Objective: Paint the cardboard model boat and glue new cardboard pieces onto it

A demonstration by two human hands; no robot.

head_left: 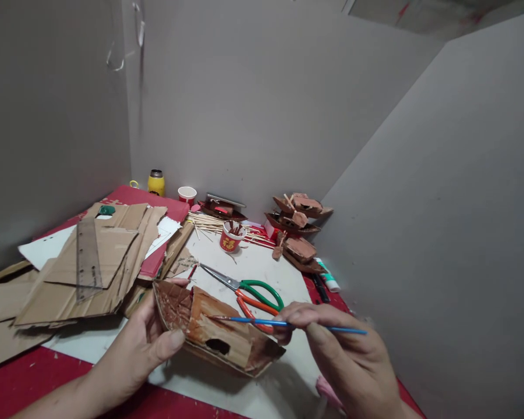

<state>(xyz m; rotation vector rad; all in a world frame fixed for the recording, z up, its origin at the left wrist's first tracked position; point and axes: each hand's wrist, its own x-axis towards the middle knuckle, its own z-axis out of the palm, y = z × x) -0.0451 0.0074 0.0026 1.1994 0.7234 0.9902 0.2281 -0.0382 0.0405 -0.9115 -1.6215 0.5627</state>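
My left hand [151, 343] grips a cardboard boat [220, 329] by its left end, thumb on the near side and fingers behind. The boat is tilted toward me, with brown paint on its left end and on part of its arched cabin; the rest of the cabin is bare cardboard with a dark oval hole. My right hand [340, 343] pinches a blue paintbrush [262, 321], whose bristles touch the cabin's painted area. Just behind the boat lie scissors [248, 291] with green and orange handles. Farther back stands a red paper cup [233, 237] with brown paint at its rim.
Stacked cardboard sheets [122, 262] and a clear ruler [88, 262] cover the left. Several brown boats [301, 250] sit at the back right, beside a glue tube [328, 274]. Thin wooden sticks [209, 224], another cup [187, 194] and a yellow bottle [156, 183] line the back near grey walls.
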